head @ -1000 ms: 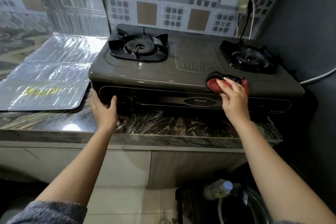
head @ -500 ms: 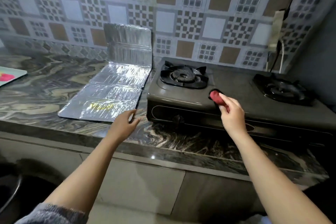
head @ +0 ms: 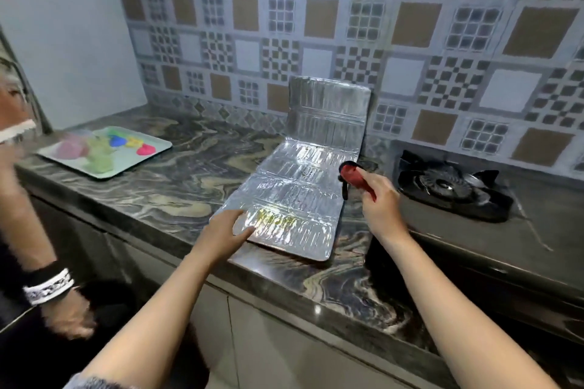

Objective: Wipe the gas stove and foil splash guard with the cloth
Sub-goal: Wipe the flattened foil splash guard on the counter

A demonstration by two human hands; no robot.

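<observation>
Your right hand [head: 379, 204] has carried the cloth [head: 353, 174] off the stove's [head: 474, 240] front lip and leftward since a second ago; your left hand [head: 226, 232] has left the stove's near corner and gone to the foil [head: 294, 199].

Your right hand's fingers are curled round the red cloth, which is bunched and sticks out above the knuckles; it hangs over the foil's right edge, between foil and burner [head: 448, 186], and I cannot tell whether it touches the sheet yet. That grip keeps a wad of cloth forward, which reads as readiness for a first stroke on the foil.

Your left hand is spread, fingers nearly straight, tips laid on the foil's near-left corner; the likely reason is to pin so light a sheet, since it would skate or crumple under a wipe.

Most of the foil lies flat on the counter [head: 164, 189]; its far panel stands folded up against the wall [head: 410, 41], just left of the stove. By this the stove part looks done or paused, and the foil is the step in hand.

A tray [head: 132, 164] of coloured bits sits well apart at the far left; another person's hand [head: 64, 320], blurred, hangs at the lower left, clear of your work.
</observation>
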